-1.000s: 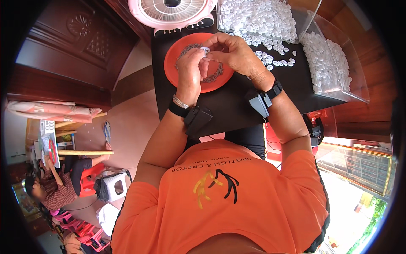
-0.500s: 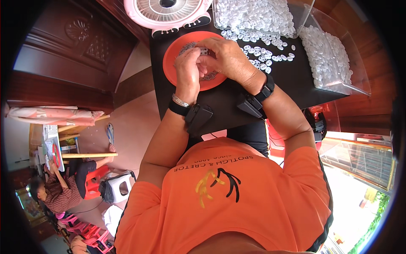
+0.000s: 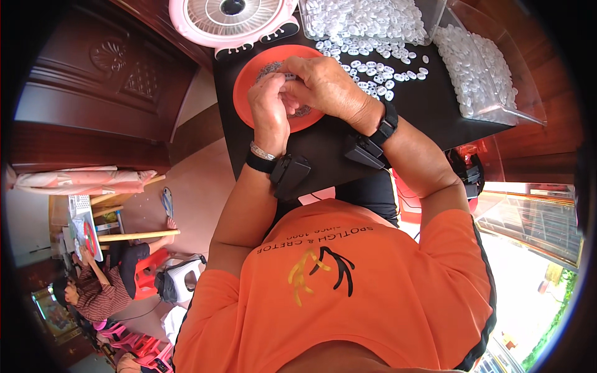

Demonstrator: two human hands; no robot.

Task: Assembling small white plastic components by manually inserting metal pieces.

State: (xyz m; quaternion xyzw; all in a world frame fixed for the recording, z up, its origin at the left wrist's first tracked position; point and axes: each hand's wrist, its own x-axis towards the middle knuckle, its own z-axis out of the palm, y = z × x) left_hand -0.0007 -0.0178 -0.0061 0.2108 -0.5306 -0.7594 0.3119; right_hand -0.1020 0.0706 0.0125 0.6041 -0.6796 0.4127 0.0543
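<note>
My left hand point(image 3: 268, 109) and my right hand point(image 3: 323, 84) are pressed together over an orange round plate point(image 3: 249, 84) on a black table point(image 3: 429, 115). Their fingers are curled around something small; what it is stays hidden between them. Small grey parts lie in the plate under the hands. Loose white plastic pieces point(image 3: 373, 68) are scattered on the table just beyond my right hand. Each wrist wears a black band with a black device.
A pink table fan point(image 3: 230, 15) stands behind the plate. Two clear bins of white pieces point(image 3: 367, 15) point(image 3: 479, 68) sit at the back and right. A dark wooden door is at left. Another person point(image 3: 99, 292) sits at a far table, lower left.
Both hands have shifted slightly down and left over the plate and closed tighter together; the small white piece seen at the fingertips earlier is hidden now.
</note>
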